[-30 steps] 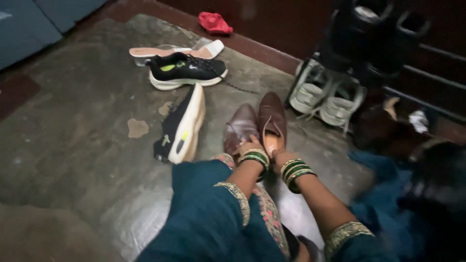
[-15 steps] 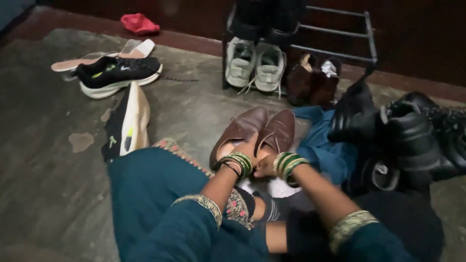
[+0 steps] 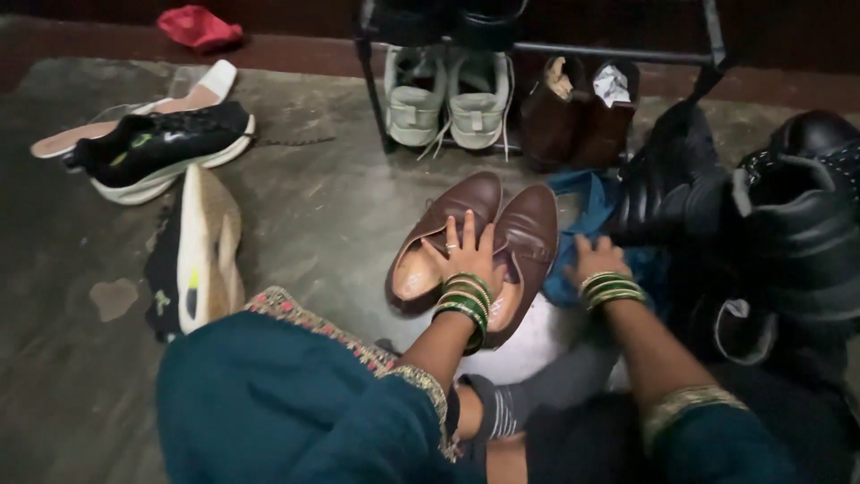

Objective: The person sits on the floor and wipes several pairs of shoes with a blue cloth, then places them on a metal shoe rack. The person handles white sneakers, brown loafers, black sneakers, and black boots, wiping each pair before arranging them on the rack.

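Grey stone floor, dim light. My left hand [image 3: 466, 255] lies flat, fingers spread, across the pair of brown leather shoes [image 3: 475, 242] just in front of the metal shoe rack [image 3: 537, 49]; nothing pinched. My right hand [image 3: 596, 260] rests on blue cloth [image 3: 582, 224] beside the pair, not visibly closed on it. Risk: a flat palm gives no hold, so either shoe could slide apart or tip. Rack holds pale sneakers [image 3: 448, 108] and brown boots [image 3: 578, 112]; black boots [image 3: 779, 215] sit right of it.

teal gold-trimmed sleeves [image 3: 421, 381], green bangles [image 3: 464, 300]
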